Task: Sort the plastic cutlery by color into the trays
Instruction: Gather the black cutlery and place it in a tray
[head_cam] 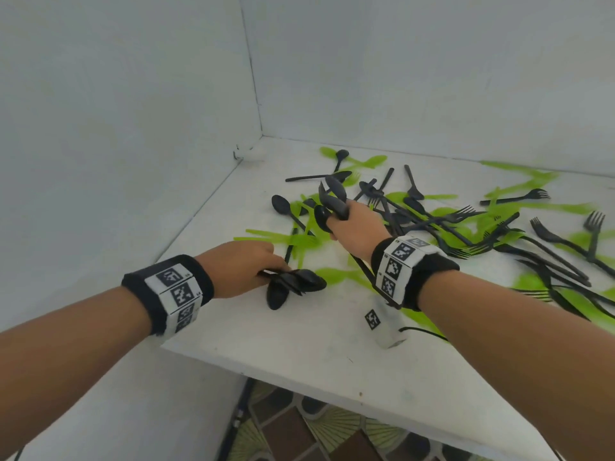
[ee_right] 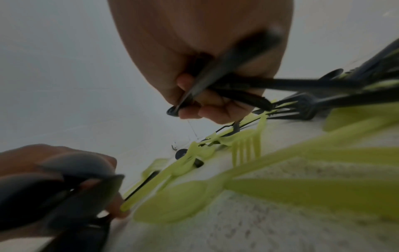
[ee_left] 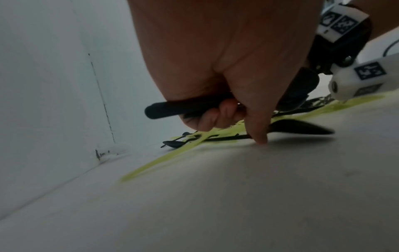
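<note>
A tangle of loose black and lime-green plastic forks and spoons (head_cam: 442, 224) sprawls across the white tabletop (head_cam: 332, 344), crowding the white walled corner (head_cam: 256, 141). The left hand (head_cam: 239, 267) curls round a bunch of smooth black plastic spoons (head_cam: 293, 284), bowls fanned just above the table beside the heap. The right hand (head_cam: 356, 227) grips more glossy black spoons (head_cam: 332, 201) over the heap, bowls up.

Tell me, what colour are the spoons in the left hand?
Black. The left hand holds a bunch of black spoons, clearest in the head view.
</note>
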`<state>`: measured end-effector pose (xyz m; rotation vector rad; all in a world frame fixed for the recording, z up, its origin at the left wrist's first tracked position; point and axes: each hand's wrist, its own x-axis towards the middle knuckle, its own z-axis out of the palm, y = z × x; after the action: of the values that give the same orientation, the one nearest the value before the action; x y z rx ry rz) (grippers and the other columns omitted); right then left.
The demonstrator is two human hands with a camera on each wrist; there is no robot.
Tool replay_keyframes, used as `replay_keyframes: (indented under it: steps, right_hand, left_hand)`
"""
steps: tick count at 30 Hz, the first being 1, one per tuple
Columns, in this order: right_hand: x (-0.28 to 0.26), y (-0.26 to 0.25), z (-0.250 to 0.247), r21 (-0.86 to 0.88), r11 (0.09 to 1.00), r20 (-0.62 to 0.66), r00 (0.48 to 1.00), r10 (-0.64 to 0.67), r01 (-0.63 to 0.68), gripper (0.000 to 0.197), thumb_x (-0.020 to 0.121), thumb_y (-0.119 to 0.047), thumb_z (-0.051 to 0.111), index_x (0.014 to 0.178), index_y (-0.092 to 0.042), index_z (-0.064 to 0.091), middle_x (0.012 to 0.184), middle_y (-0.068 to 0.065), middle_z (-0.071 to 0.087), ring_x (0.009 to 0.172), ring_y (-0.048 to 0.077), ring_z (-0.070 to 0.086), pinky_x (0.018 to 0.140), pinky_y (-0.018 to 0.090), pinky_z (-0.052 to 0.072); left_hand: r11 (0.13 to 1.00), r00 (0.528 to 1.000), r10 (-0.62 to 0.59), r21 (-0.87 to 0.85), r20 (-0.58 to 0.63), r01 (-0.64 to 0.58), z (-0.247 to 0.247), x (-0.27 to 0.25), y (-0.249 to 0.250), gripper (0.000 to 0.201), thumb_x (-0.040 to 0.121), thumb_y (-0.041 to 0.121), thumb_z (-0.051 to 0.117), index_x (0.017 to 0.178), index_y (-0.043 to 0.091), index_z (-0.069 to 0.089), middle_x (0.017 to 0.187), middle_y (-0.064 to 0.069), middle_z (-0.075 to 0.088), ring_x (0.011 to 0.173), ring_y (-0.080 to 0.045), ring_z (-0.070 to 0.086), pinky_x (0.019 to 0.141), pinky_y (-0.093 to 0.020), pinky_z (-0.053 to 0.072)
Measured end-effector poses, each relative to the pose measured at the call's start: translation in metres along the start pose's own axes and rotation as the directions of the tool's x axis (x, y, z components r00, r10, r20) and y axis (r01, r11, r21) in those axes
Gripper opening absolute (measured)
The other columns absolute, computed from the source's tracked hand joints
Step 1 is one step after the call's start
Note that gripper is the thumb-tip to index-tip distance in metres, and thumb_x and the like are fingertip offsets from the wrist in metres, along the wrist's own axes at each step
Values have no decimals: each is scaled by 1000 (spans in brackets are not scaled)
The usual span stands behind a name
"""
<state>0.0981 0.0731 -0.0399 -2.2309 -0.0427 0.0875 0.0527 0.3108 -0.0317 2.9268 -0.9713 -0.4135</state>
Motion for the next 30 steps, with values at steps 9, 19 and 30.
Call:
replay_keyframes:
  steps: [9,19,30]
  right_hand:
    - [-7,20,-43,338,939,-349,919,183,-59,21,94,-29,58,110,-15,58,91,3,65,74,18,61,67,33,52]
    - [-41,54,-91,606,795,-402,852,337,-29,18,101,-28,58,108,-16,69,79,-4,63,68,12,54,71,31,49]
    - [-64,66,-126,860,510,-289,835,468,12,14,99,-22,60,99,-14,72,88,11,74,68,20,62,56,30,50]
  left_hand:
    - [952,949,51,-272,-311,-141,-4,31,32,17,102,32,58,99,17,65,92,2,50,78,-8,48,69,-17,38]
    - [652,802,-352,-741,-482,-159,-58,99,99,13,98,33,63,91,24,69,78,1,73,78,-11,69,76,-36,55]
    - [432,934,-225,-888,-278,-160,-59,151,208,14,100,20,62,88,15,68,66,16,65,54,6,54,57,-14,41]
